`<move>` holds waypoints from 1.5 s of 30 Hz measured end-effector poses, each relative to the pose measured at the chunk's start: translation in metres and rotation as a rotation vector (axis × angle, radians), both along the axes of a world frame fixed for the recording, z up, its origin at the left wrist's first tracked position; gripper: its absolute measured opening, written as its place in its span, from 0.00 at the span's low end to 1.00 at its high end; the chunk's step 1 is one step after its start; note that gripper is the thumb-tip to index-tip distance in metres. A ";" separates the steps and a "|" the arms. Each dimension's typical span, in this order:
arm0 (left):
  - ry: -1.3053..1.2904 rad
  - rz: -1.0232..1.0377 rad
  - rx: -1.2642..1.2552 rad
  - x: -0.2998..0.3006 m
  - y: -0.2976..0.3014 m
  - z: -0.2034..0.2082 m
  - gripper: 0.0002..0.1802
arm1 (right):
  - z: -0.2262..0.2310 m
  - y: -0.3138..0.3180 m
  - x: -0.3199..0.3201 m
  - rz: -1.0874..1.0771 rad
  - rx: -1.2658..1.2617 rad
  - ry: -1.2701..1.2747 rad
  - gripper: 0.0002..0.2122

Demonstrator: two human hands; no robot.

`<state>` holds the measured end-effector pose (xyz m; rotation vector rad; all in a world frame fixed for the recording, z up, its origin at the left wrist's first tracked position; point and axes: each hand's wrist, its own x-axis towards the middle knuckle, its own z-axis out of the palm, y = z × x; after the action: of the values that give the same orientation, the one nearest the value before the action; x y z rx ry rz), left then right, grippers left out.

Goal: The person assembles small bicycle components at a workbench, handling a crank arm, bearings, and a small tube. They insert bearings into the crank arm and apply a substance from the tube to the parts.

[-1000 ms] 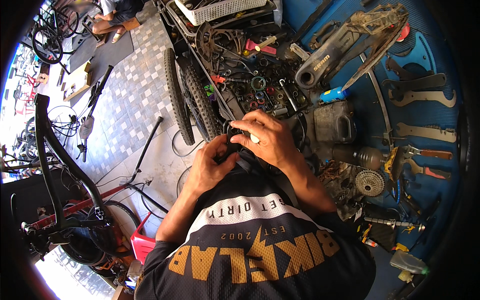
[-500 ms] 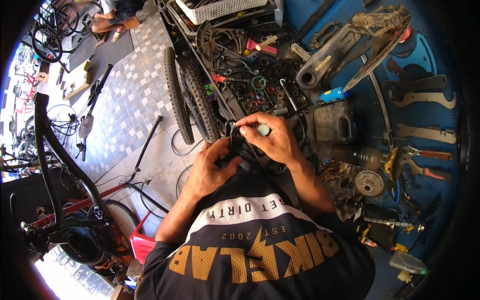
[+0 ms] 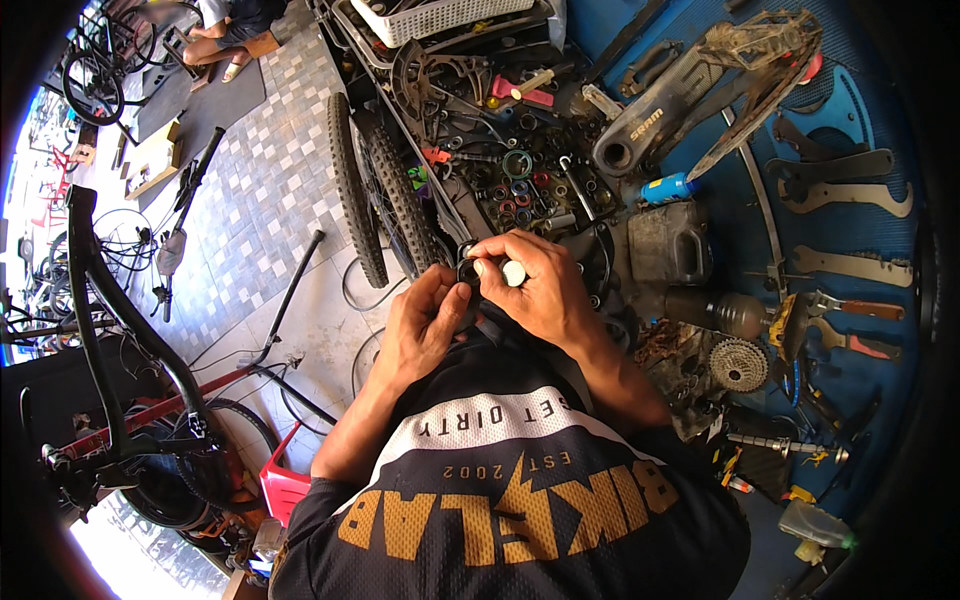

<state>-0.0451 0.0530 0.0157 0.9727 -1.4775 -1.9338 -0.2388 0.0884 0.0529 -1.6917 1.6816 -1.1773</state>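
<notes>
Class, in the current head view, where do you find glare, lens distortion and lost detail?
Head view: glare bleaches the far-left edge and lower-left bright patch; tiled floor looks pale; head view: fisheye curves the blue board toward the black rim; head view: the dark part between left grip and right grip lacks clear detail.

Black mesh jersey (image 3: 650, 560), white chest band (image 3: 505, 408), large gold lettering (image 3: 476, 530), short dark sleeves (image 3: 662, 445).

Left hand (image 3: 416, 328) and right hand (image 3: 540, 288) on a small dark part (image 3: 467, 270), knobbly tyres (image 3: 401, 190) just beyond
</notes>
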 end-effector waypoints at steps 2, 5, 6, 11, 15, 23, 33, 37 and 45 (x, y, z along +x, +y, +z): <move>0.055 0.022 0.011 -0.003 0.001 0.001 0.13 | 0.002 0.001 0.001 -0.010 -0.019 0.022 0.06; 0.055 -0.013 -0.001 -0.003 -0.001 0.000 0.12 | 0.005 0.005 0.003 -0.008 -0.021 0.050 0.06; 0.034 -0.040 -0.052 -0.003 -0.004 -0.001 0.12 | 0.006 0.007 0.003 -0.006 -0.022 0.057 0.06; 0.057 -0.098 -0.079 -0.003 -0.012 0.000 0.12 | 0.008 0.009 0.005 -0.005 -0.041 0.027 0.07; 0.101 -0.067 -0.067 -0.001 -0.009 0.013 0.12 | 0.009 0.008 0.005 0.014 -0.079 0.028 0.07; 0.205 -0.150 0.156 0.002 -0.018 0.018 0.14 | 0.009 0.007 -0.006 0.048 0.144 -0.268 0.09; 0.091 -0.123 0.029 0.003 -0.011 0.018 0.15 | 0.009 0.004 -0.018 0.142 0.370 -0.538 0.11; -0.208 -0.205 -0.228 0.010 -0.009 0.020 0.16 | 0.006 0.006 -0.020 0.184 0.230 -0.010 0.12; -0.312 -0.337 -0.407 0.016 -0.009 0.005 0.15 | -0.017 0.014 -0.026 0.310 0.295 0.067 0.12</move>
<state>-0.0294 0.0437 0.0203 0.9067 -2.2294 -1.6358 -0.2644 0.1021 0.0361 -1.7374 1.4776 -0.7001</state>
